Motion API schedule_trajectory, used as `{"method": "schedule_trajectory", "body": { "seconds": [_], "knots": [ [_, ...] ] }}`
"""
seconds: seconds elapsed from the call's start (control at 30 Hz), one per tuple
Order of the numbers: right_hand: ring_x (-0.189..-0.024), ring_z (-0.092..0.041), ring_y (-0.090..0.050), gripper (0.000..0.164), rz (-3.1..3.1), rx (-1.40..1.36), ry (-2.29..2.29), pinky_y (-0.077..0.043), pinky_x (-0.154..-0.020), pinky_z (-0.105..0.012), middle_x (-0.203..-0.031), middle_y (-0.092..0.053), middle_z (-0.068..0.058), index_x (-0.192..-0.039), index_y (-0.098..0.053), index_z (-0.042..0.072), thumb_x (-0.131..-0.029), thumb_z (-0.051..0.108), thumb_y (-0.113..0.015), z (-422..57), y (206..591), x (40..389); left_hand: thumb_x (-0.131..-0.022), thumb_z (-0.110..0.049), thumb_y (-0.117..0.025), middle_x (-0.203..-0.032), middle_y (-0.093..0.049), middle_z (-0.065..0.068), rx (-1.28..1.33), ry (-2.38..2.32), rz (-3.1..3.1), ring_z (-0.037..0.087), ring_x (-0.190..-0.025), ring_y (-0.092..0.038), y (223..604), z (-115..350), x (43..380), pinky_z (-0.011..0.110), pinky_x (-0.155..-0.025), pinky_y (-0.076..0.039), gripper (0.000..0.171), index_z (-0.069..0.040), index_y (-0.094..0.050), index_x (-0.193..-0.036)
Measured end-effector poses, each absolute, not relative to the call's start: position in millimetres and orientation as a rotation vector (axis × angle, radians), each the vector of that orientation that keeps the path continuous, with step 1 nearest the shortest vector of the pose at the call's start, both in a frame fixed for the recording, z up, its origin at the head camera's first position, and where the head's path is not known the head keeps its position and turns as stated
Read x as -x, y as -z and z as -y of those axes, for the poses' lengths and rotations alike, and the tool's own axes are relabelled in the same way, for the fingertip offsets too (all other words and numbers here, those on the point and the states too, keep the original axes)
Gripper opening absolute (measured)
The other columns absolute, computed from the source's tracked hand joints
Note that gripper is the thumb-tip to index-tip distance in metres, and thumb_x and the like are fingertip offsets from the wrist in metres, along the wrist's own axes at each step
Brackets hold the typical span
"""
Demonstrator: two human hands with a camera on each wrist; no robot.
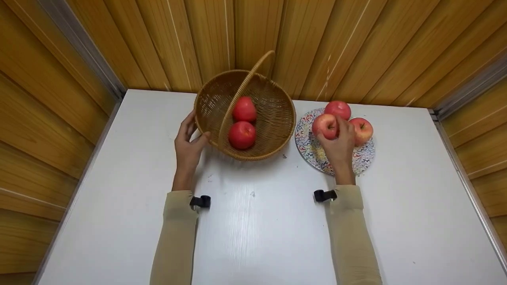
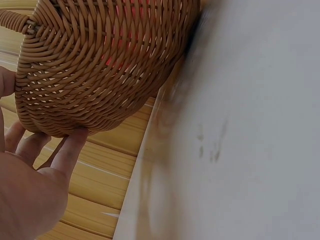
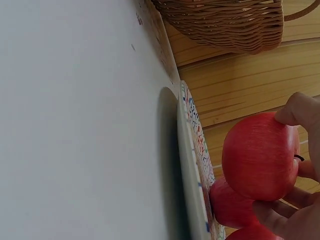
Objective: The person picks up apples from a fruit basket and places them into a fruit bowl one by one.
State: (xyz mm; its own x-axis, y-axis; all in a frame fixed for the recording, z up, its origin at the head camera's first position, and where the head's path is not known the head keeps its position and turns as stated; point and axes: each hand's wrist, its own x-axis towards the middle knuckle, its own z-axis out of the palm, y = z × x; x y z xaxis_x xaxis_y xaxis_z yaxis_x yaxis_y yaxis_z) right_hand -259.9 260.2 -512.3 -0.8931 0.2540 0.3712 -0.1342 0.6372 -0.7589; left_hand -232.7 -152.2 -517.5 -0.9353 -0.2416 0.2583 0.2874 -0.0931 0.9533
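Observation:
A woven wicker basket (image 1: 273, 118) with an arched handle (image 1: 247, 79) stands toward the back of the table, with two red apples (image 1: 242, 135) inside. My left hand (image 1: 189, 146) grips its left side, thumb at the rim and fingers against the outer weave (image 2: 100, 75). To the right, my right hand (image 1: 338, 146) holds an apple (image 1: 325, 126) between thumb and fingers, stem side toward the palm. That apple (image 3: 260, 155) is raised above a patterned plate (image 1: 304, 138). Two more apples, one at the back (image 1: 338, 109) and one at the right (image 1: 362, 130), are on the plate.
The white table (image 1: 253, 229) ends at the back against a yellow wood-plank wall (image 1: 301, 47). Similar plank walls flank it left and right. Black wrist mounts (image 1: 201, 201) sit at both sleeve cuffs. Small dark marks dot the tabletop.

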Motion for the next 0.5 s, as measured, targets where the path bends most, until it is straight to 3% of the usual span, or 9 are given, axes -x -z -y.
{"method": "schedule_trajectory", "body": {
  "seconds": [0.23,0.5],
  "knots": [
    [-0.13,-0.035,-0.047,0.073,2.458,0.172,-1.222,-0.039,-0.117,-0.05,-0.143,-0.052,-0.024,-0.152,-0.05,-0.003,-0.09,0.019,-0.082,-258.5,511.8,262.4,-0.094,-0.001,-0.075,-0.154,-0.057,0.003,0.065,2.07,1.839,0.021,-0.142,-0.051,520.7,153.4,234.1,0.046,-0.105,-0.054,0.068,-0.014,-0.053,-0.157],
    [-0.133,-0.034,-0.049,0.071,2.445,0.172,-1.269,-0.038,-0.12,-0.046,-0.145,-0.052,-0.024,-0.147,-0.047,-0.007,-0.09,0.015,-0.082,-255.3,514.3,265.3,-0.094,-0.001,-0.075,-0.154,-0.057,0.001,0.069,2.071,1.835,0.021,-0.142,-0.051,520.4,153.0,233.7,0.046,-0.106,-0.054,0.068,-0.014,-0.053,-0.157]
  ]
}}
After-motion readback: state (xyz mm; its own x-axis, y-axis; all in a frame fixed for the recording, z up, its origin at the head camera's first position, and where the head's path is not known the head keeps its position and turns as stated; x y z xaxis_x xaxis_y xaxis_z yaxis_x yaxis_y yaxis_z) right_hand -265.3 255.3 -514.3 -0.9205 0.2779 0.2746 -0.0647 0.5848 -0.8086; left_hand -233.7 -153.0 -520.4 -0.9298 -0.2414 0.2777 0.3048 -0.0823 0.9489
